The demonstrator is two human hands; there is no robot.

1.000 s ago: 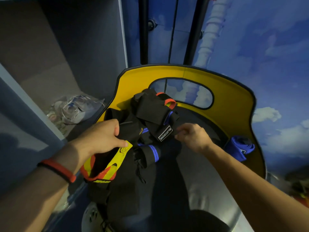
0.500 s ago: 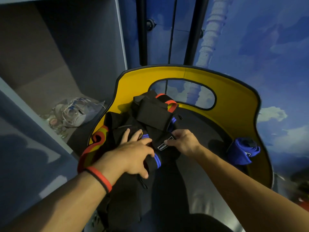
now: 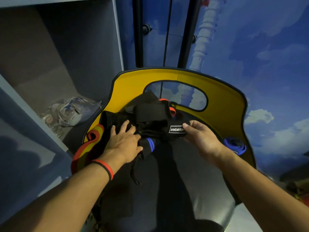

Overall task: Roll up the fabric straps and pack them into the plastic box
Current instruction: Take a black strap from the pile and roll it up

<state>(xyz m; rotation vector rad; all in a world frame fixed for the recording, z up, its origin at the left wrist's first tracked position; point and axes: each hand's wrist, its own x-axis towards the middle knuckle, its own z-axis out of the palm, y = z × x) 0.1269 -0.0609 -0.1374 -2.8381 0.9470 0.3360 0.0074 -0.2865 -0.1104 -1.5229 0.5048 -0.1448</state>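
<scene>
Fabric straps (image 3: 150,114), mostly black, lie in a loose, tangled pile on the grey seat (image 3: 209,181) of a chair with a yellow backrest (image 3: 222,104), and part of the pile spills toward the front edge of the seat. We see the left hand (image 3: 123,144), with a red wristband (image 3: 104,167) on its wrist, lying flat on the left part of the pile; its fingers are straight and spread and close round nothing. The right hand (image 3: 200,138) pinches a labelled strap (image 3: 178,129) between thumb and fingers at the right side of the pile, the thumb resting just beside the white-framed label. A blue-striped strap (image 3: 150,144) emerges from the pile just beside the left thumb. A red-edged strap (image 3: 172,111) shows at the rear of the pile, near the oval opening in the backrest. A striped strap (image 3: 90,144) in red, yellow and green hangs over the left edge of the seat, beside the left forearm. A rolled blue strap (image 3: 234,145) rests on the seat against the backrest, well apart from the pile and to the right of the right wrist. To the left of the chair, a crumpled clear plastic bag (image 3: 73,111) lies in an open shelf compartment (image 3: 50,64). Behind the chair we see a wall (image 3: 267,64) painted with sky and clouds.
</scene>
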